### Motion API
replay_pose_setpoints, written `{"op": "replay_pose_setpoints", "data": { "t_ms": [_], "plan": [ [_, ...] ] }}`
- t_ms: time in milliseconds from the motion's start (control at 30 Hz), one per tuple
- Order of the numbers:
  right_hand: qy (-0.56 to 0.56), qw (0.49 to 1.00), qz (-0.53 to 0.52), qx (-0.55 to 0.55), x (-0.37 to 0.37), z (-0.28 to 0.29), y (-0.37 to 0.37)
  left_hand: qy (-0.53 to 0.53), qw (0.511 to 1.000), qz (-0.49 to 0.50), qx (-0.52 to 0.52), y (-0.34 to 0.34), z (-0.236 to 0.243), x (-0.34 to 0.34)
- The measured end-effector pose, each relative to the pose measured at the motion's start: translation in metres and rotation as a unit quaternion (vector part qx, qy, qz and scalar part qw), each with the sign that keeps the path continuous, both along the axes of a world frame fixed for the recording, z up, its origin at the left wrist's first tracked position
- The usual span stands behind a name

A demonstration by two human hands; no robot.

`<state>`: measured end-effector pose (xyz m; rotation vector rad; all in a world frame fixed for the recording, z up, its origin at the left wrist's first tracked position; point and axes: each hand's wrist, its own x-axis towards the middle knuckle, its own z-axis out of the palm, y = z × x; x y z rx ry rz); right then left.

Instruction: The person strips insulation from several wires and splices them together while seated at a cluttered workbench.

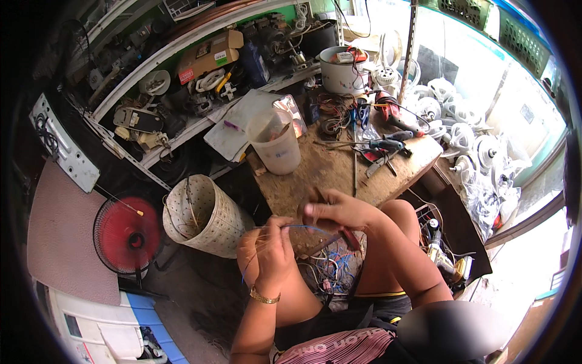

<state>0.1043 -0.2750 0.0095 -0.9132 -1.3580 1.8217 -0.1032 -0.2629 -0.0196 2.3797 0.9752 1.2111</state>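
Above my lap, my left hand [276, 246] is closed in a pinch on a thin blue wire [297, 226], with fine pale strands fanning out beside its fingers. The wire runs across to my right hand [339, 209], whose fingers are curled around a red-handled tool [350, 238]. The fingers hide most of this tool, so its exact kind cannot be made out. Between my knees, below both hands, lies a tangle of blue, white and red wires [333, 267].
On the wooden table [321, 164] stand a translucent plastic container [274, 142], pliers [388, 145], and a red power tool [391, 112]. A pale perforated bin [206, 215] and a red fan [127, 233] are at left. A cordless drill [439, 255] lies at right.
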Motion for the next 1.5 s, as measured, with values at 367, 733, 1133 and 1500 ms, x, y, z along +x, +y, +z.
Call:
{"op": "replay_pose_setpoints", "data": {
  "t_ms": [367, 733, 1133, 1500],
  "plan": [
    [-0.610, 0.582, -0.439, 0.311, 0.027, -0.131, 0.073, -0.215, 0.922, -0.088, -0.311, 0.001, 0.005, 0.012],
    [-0.097, 0.903, -0.285, 0.306, -0.029, 0.012, 0.013, -0.067, 0.991, -0.009, -0.116, -0.004, -0.009, 0.025],
    [-0.056, 0.894, -0.350, 0.273, -0.040, 0.000, 0.001, -0.091, 0.986, -0.005, -0.141, -0.006, -0.016, 0.017],
    [0.335, 0.881, -0.331, 0.055, -0.044, -0.017, -0.008, -0.443, 0.799, -0.105, -0.392, -0.008, -0.009, 0.026]
  ]
}}
